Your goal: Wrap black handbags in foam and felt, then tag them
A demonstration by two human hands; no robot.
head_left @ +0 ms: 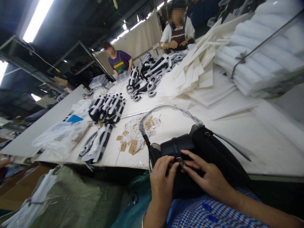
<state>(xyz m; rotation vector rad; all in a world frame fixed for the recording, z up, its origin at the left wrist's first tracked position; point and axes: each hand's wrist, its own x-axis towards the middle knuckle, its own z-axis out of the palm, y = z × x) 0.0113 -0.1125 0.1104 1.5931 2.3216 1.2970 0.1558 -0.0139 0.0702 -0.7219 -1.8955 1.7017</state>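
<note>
A black handbag leans at the table's front edge, against my lap. Its shoulder strap, wrapped in clear film, arches up over the tabletop. At the front flap is a small, shiny metal clasp. My left hand pinches the clasp's left side between thumb and fingers. From the right, my right hand grips the clasp too, its fingertips pressed around it and one finger lying along the flap's lower edge. My fingers partly hide the clasp.
Beyond the bag, paper tags lie scattered on the white table. Wrapped black bags and rolled straps are piled farther off. White sheets and a tied foam bundle fill the right. Two people stand across the table.
</note>
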